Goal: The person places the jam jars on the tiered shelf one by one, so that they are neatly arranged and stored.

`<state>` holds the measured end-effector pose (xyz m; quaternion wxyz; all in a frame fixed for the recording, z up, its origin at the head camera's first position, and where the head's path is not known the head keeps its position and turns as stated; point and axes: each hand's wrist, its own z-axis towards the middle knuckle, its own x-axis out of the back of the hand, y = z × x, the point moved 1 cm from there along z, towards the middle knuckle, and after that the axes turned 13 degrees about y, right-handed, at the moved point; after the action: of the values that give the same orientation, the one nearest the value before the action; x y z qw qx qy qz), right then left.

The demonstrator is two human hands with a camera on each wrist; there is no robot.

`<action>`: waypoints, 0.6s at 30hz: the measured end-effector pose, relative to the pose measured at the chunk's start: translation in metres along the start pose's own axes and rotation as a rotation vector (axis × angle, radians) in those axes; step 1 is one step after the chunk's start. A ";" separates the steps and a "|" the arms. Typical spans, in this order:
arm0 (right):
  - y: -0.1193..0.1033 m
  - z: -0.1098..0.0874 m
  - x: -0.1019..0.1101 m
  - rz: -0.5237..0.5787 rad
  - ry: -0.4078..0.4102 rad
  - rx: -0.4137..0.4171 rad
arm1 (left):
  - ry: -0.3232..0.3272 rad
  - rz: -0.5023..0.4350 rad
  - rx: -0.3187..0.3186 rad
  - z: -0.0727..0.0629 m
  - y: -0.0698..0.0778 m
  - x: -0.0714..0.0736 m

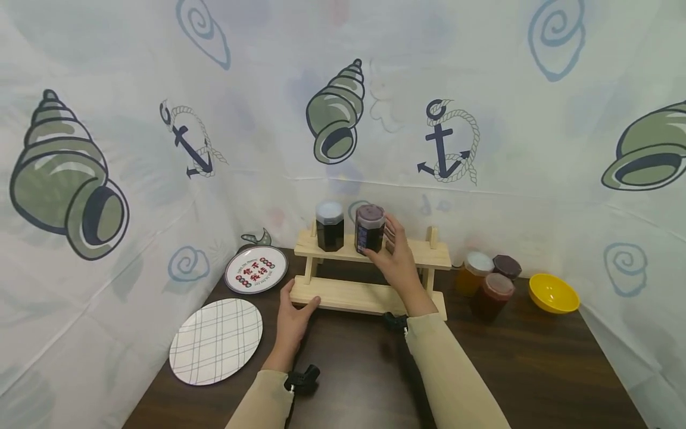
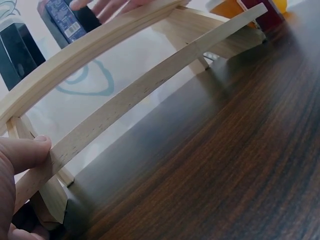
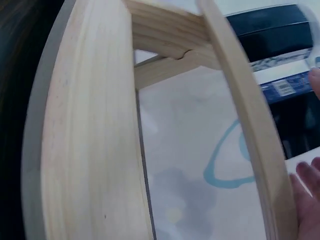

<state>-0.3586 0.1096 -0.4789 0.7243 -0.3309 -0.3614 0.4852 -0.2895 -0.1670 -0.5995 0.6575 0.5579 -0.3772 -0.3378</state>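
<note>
A two-tier wooden rack [image 1: 343, 292] stands against the cloth backdrop. My left hand [image 1: 293, 316] grips the left end of its lower plank, the thumb [image 2: 30, 152] lying over the front edge. At the upper plank, my right hand [image 1: 399, 259] holds a dark jar with a purplish lid [image 1: 370, 229], thumb at the front and fingers along its right side. A blue label with a barcode [image 2: 72, 29] shows on this jar in the left wrist view. Just left of it, a dark jar with a white lid [image 1: 330, 229] stands on the same plank.
Right of the rack are an orange jar with a white lid [image 1: 474, 275], a dark red jar [image 1: 492, 297], a purple-lidded jar [image 1: 507, 267] and a yellow bowl [image 1: 554, 294]. On the left lie a plate with red lettering [image 1: 256, 270] and a checked plate [image 1: 216, 341]. The table [image 1: 536, 363] is dark wood.
</note>
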 end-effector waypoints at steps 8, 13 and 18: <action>-0.011 -0.015 0.034 -0.157 0.171 0.129 | 0.000 0.014 -0.008 0.002 0.000 0.002; -0.010 -0.026 0.061 -0.194 0.308 0.165 | -0.003 0.008 -0.004 0.001 0.000 0.001; -0.007 -0.036 0.088 -0.199 0.398 0.199 | -0.004 0.003 -0.002 0.000 0.000 0.000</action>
<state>-0.3009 0.1859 -0.4739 0.8544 -0.3098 -0.1930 0.3699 -0.2901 -0.1669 -0.5995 0.6579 0.5560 -0.3791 -0.3382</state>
